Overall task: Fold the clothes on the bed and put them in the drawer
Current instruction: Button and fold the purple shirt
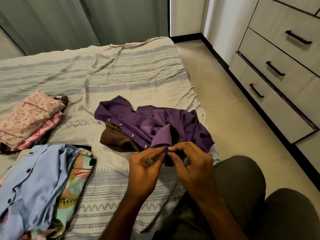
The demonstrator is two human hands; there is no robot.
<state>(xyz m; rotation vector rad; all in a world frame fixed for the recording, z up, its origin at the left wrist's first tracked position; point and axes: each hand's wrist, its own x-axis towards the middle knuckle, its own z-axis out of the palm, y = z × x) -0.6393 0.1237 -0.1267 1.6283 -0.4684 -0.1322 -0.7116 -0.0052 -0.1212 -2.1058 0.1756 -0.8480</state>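
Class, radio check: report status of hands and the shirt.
Left hand and right hand pinching the purple shirt edge. Shirt unfolded, over brown garment. Drawers closed.

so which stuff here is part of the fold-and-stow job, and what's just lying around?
Job:
purple shirt, pinched by left hand and right hand
brown garment under it
pink folded stack
blue shirt on floral garment
drawers

Just there:
bedspread
curtain

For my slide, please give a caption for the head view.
Both hands pinch the purple shirt's button edge on the bed.
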